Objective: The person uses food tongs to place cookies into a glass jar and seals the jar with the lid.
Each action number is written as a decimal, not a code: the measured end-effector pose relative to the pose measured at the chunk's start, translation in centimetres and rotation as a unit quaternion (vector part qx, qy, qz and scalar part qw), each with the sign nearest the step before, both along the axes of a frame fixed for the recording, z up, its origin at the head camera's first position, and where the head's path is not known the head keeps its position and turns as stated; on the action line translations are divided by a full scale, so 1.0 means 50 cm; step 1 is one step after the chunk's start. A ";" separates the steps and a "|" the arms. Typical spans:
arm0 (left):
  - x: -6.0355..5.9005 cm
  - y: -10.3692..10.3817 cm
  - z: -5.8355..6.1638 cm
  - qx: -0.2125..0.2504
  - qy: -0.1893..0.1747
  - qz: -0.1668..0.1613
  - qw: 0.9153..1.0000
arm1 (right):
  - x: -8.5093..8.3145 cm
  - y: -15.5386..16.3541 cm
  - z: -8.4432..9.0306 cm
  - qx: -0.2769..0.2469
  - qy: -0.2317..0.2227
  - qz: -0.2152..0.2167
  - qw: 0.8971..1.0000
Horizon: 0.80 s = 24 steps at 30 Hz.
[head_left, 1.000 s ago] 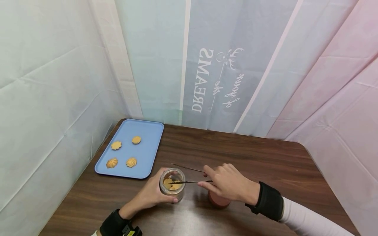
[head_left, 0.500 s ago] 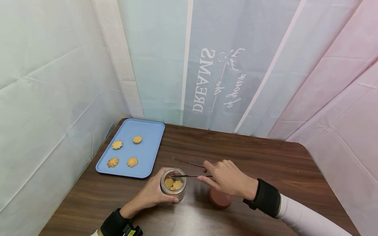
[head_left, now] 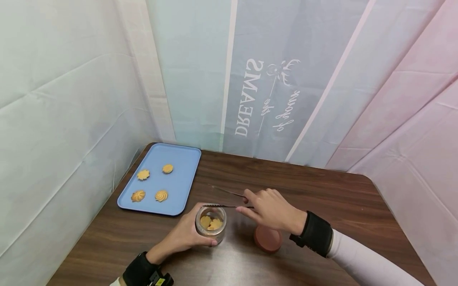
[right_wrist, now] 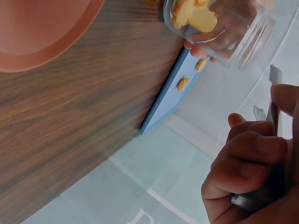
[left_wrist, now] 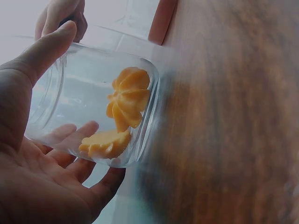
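Observation:
My left hand [head_left: 186, 234] wraps round a clear glass jar [head_left: 210, 223] standing on the brown table; a few yellow cookies [left_wrist: 126, 100] lie inside it, with my fingers [left_wrist: 60, 135] showing through the glass. My right hand [head_left: 272, 208] pinches thin metal tongs [head_left: 229, 200], whose two arms are spread apart with empty tips [right_wrist: 274, 74], just above and behind the jar's mouth [right_wrist: 254, 39]. The tongs hold no cookie.
A blue tray [head_left: 179, 159] with several piped cookies [head_left: 162, 195] lies at the table's back left. A round reddish lid [head_left: 267, 239] rests on the table under my right wrist. Draped plastic sheets close in the left, back and right sides.
The tongs have lifted out of the jar's mouth and risen, moving slightly back. The cookies stay in the jar, and my left hand still holds it.

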State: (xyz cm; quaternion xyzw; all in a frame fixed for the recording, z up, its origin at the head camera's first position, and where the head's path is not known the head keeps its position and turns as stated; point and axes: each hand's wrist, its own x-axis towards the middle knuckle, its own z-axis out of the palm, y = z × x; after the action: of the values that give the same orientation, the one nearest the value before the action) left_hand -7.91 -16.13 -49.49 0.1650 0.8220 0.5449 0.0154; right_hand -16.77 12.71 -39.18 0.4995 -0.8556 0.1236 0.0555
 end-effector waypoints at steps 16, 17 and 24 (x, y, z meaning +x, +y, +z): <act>0.001 0.000 0.001 0.005 -0.001 -0.002 1.000 | -0.042 -0.045 -0.006 0.024 -0.020 -0.011 0.999; 0.001 0.000 0.002 0.006 -0.003 -0.003 1.000 | -0.044 -0.050 -0.007 0.024 -0.018 -0.010 0.999; 0.001 0.000 0.004 0.010 -0.013 -0.005 1.000 | -0.060 -0.080 -0.012 0.025 -0.006 -0.002 1.000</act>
State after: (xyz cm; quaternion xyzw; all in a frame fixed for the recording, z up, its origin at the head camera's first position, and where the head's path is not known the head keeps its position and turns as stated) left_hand -7.86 -16.11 -49.29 0.1625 0.8152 0.5553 0.0269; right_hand -19.75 8.69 -39.77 0.4983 -0.8599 0.1044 0.0383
